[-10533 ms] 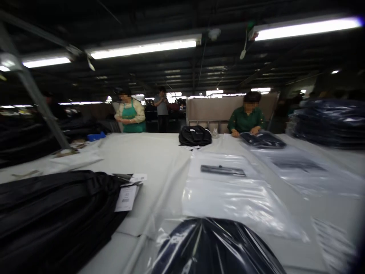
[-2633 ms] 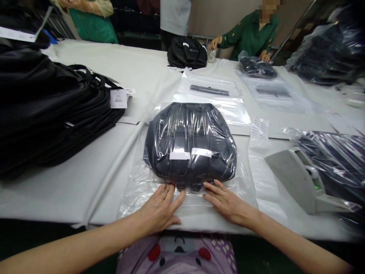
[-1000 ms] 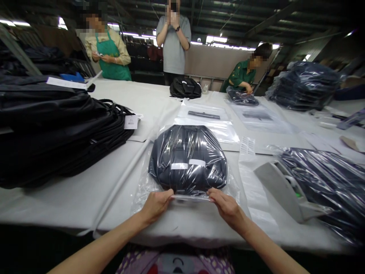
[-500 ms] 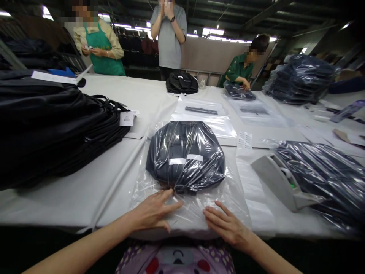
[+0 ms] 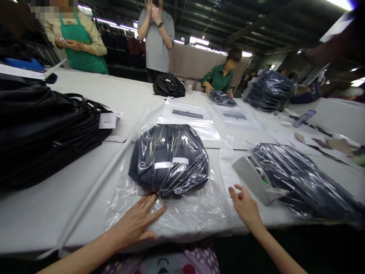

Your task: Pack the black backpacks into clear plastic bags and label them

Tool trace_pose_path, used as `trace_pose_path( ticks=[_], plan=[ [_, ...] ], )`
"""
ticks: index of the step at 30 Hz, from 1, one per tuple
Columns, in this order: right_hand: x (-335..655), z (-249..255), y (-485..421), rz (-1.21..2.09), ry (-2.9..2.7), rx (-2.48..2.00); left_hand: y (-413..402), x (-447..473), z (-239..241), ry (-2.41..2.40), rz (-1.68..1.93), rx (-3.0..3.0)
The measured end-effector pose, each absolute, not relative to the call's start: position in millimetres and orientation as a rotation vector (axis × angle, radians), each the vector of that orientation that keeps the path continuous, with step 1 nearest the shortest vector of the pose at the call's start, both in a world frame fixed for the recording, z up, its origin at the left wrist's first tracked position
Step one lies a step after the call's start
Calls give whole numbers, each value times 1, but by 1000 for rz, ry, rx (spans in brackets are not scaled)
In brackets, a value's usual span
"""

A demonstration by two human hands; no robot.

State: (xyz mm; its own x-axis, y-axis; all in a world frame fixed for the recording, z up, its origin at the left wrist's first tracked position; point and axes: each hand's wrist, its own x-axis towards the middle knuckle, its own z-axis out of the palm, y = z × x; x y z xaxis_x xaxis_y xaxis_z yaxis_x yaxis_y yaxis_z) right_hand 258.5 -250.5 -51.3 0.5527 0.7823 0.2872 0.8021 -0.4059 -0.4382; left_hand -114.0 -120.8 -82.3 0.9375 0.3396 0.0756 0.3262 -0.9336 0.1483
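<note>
A dark bag (image 5: 168, 163) lies in a clear plastic bag (image 5: 196, 217) on the table before me, two white strips across its front. My left hand (image 5: 135, 220) rests spread on the plastic, its fingertips at the dark bag's lower edge. To the right, my right hand (image 5: 245, 205) hovers over the table beside a grey tape dispenser (image 5: 251, 179), apart from it. Its fingers are slightly bent and nothing shows in them. A sheet of printed labels (image 5: 227, 142) lies just beyond that hand.
A pile of black bags (image 5: 42, 133) fills the left side. Plastic-wrapped bags (image 5: 302, 179) lie at right, with a wrapped stack (image 5: 268, 89) farther back. Flat clear bags (image 5: 188, 121) lie ahead. Across the table are several people, one handling a wrapped bag (image 5: 222, 97).
My right hand has left the plastic and moved right, toward the tape dispenser. My left hand stays at the bag's lower edge. The view has swung to the right.
</note>
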Motion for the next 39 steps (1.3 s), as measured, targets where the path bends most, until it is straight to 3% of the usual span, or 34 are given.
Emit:
trace_pose_path(
  ticks=[4, 11, 16, 19, 22, 29, 32, 36, 39],
  plan=[
    [262, -67, -239, 388, -1427, -2317, -121, -113, -87, 497, 149, 2961],
    [282, -67, -257, 219, -1324, -2286, -131, -104, -82, 469, 123, 2896],
    [249, -25, -268, -374, -1650, -1853, -132, -100, -76, 478, 98, 2885],
    [205, -10, -256, -235, -2241, -1370, -129, -98, -72, 485, 91, 2876],
    [165, -18, -243, -78, -2528, -1165, -124, -97, -62, 441, 54, 2866],
    [124, -65, -235, -143, -2566, -1357, -103, -87, 3, 386, -54, 2543],
    [120, -76, -232, -159, -2520, -1390, -92, -75, 20, 434, -18, 2677],
    [124, -87, -240, -187, -2447, -1220, -77, -68, 1, 448, 281, 3054],
    [130, -89, -247, -232, -2402, -1137, -66, -72, -31, 259, 224, 3148]
  ],
)
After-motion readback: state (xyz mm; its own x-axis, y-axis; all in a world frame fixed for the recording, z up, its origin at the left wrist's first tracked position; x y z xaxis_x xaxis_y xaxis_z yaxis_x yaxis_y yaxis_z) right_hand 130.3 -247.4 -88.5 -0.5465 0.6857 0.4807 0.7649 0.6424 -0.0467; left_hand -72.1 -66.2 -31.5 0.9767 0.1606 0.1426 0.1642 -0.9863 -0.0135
